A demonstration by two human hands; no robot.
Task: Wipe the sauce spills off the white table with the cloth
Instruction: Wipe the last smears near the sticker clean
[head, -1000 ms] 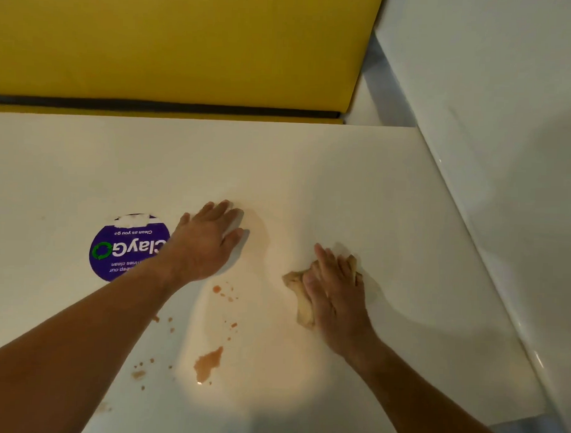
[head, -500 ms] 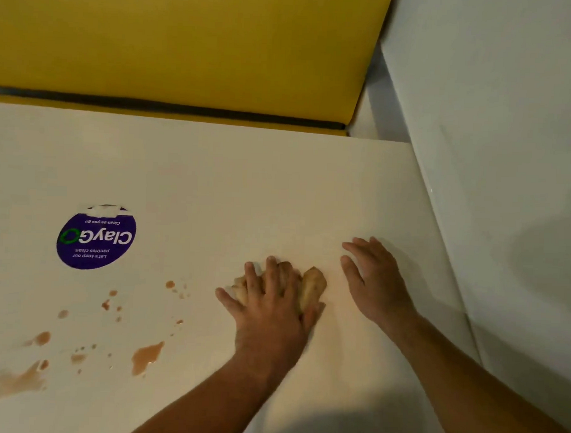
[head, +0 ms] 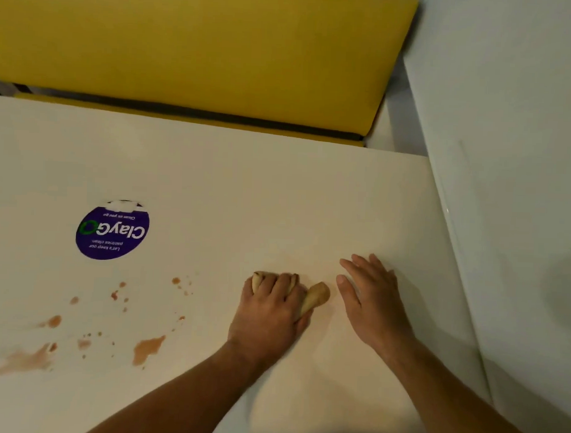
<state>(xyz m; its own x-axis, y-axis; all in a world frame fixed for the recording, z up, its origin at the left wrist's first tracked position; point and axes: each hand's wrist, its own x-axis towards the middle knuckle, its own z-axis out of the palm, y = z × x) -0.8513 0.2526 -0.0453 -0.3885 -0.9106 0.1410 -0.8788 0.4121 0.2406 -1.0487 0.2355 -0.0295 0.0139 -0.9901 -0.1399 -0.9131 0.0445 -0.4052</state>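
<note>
Because the cloth [head: 313, 298] is a small, soft, bunched-up rag, it should weigh next to nothing and squash to whatever shape the palm gives it; it looks tan and already stained, so it is probably damp and will drag a little on the smooth top. The left hand [head: 271, 313] is curled down over it, fingers bent and gripping, with one rolled end poking out to the right of the knuckles and another bit showing past the fingertips. A fuller hold, with the loose end tucked under the palm, would likely give a broader wiping face (a roll like this cleans only a narrow strip). The right hand [head: 375, 303] lies flat and spread on the white table [head: 278, 200] just beside the cloth, holding nothing.

Left of the cloth, well apart from it, the sauce spills [head: 148, 347] remain: one larger blotch, a scatter of small drops above it, and a smeared streak [head: 20, 361] near the left edge of view. Nothing stands between cloth and spills, so the sweep leftward looks open. A round purple ClayGo sticker [head: 112, 231] sits beyond the drops; its torn top edge might catch the cloth. A yellow bench cushion [head: 202, 45] lies past the far edge, and a pale wall [head: 506, 159] borders the table's right side.
</note>
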